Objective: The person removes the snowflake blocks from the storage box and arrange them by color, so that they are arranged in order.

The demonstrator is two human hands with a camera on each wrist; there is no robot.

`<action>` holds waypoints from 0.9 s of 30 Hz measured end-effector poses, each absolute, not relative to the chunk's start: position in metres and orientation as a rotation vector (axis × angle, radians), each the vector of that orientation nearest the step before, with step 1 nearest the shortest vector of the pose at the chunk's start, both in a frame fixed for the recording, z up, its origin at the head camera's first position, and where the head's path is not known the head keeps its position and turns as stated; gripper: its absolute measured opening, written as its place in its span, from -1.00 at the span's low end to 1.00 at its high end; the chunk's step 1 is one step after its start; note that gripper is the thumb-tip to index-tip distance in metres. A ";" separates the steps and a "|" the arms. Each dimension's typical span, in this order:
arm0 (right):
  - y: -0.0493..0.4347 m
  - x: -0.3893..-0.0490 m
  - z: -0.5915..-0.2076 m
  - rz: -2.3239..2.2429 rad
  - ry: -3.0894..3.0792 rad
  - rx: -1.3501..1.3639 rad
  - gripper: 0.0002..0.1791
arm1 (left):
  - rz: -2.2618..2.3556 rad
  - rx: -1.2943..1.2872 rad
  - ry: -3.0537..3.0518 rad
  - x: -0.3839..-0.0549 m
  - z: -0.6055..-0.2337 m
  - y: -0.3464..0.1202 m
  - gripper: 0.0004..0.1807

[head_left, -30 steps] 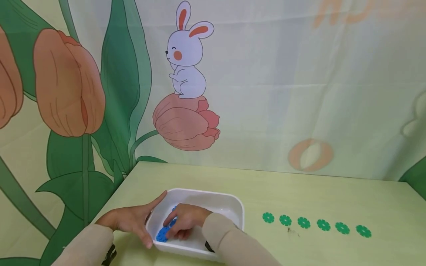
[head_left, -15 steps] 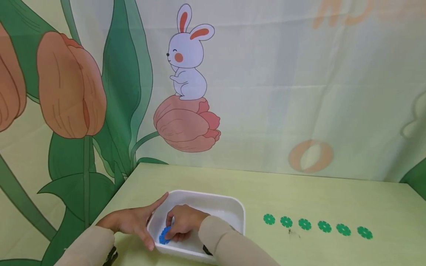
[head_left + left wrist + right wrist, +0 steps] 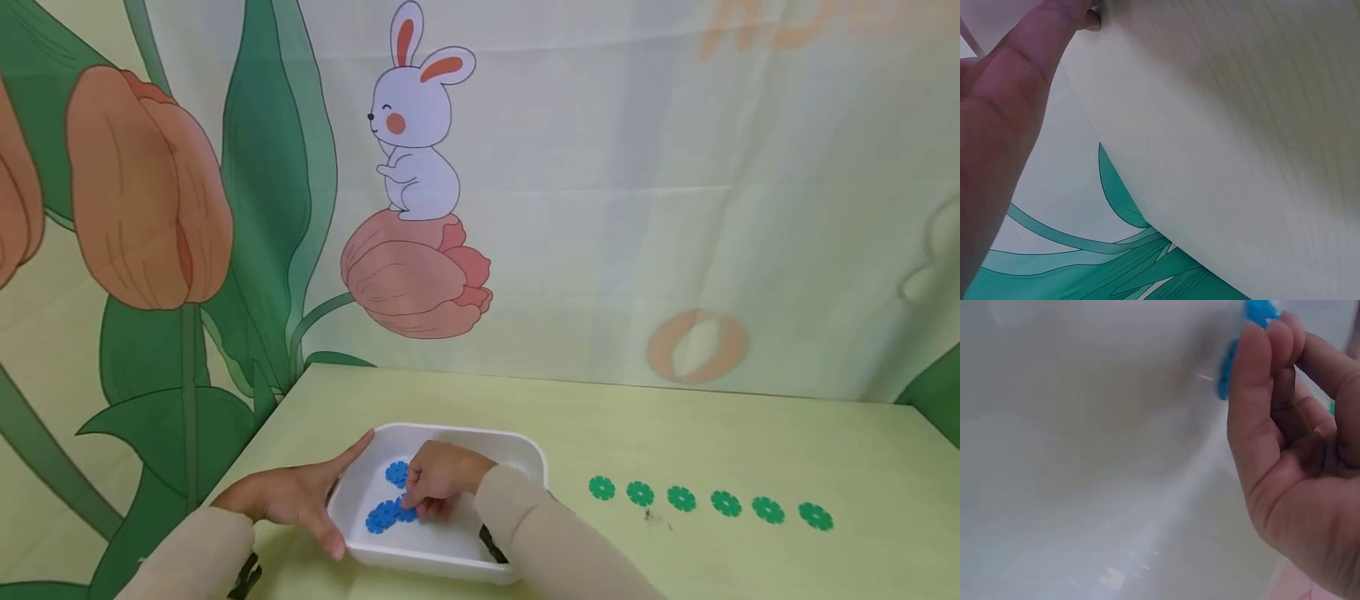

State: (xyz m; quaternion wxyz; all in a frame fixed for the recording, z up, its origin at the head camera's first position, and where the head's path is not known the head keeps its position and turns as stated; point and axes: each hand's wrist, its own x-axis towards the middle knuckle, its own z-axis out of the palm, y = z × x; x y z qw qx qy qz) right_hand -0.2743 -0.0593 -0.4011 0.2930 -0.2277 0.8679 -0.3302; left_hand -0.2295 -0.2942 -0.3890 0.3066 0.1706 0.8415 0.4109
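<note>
The left hand [image 3: 296, 500] is spreading its fingers against the white box [image 3: 420, 564]. Inside, the right hand [image 3: 444, 473] is bending its fingers at blue flowers [image 3: 381, 518]; I can't tell if it's pinching one.

You work at a decorated tabletop setup: your wood-grain table [image 3: 570, 408] stands against a creased backdrop [image 3: 585, 208] printed with a cartoon rabbit [image 3: 423, 179] and tulips [image 3: 146, 192]; the kind of room around it cannot be told.
</note>
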 end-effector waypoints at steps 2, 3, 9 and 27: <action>-0.057 -0.275 -0.394 -0.900 2.287 -0.626 -0.79 | 1.081 0.448 2.230 -0.230 -0.388 -0.294 0.59; -0.056 -0.276 -0.390 -0.908 2.275 -0.634 -0.80 | 1.077 0.447 2.233 -0.229 -0.388 -0.293 0.59; -0.047 -0.281 -0.373 -0.906 2.249 -0.634 -0.85 | 1.075 0.449 2.233 -0.228 -0.388 -0.292 0.59; 0.027 -0.298 -0.341 -0.973 2.285 -0.717 -0.85 | 1.160 0.475 2.152 -0.230 -0.393 -0.293 0.60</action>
